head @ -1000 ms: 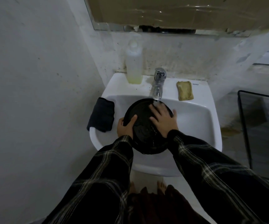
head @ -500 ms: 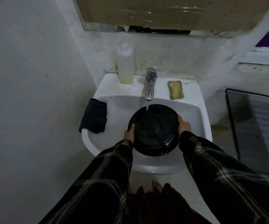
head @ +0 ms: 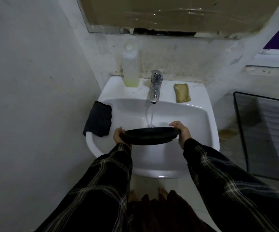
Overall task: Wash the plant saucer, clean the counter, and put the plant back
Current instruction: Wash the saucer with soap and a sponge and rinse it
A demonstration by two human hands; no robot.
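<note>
Against stained wall, white sink, running tap.

There was only one camera, and it sat on the person's head. It looked forward and down at the white sink from close by, so the tap was near the middle and both plaid sleeves reached in from the bottom. The wide lens also caught the wall on the left.
</note>
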